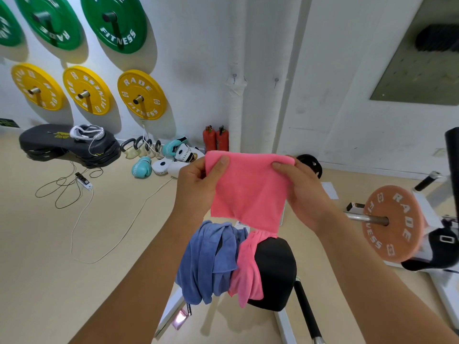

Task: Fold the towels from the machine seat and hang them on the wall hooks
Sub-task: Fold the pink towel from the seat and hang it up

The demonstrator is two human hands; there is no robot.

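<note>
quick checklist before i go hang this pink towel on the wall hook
1. Both top corners held: ok, left hand and right hand pinch the pink towel.
2. Fold finished: cannot tell; lower edge looks uneven.
3. Wall hooks free: ok, both bare.
4. Held towel clear of the seat pile: cannot tell; its bottom overlaps the second pink towel.
5. Towels left on the seat: not ok, blue towel and the second pink one remain.

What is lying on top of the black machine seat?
A blue towel and a pink towel lie bunched over the black seat. They cover its left part, so nothing beneath them can be seen.
</note>
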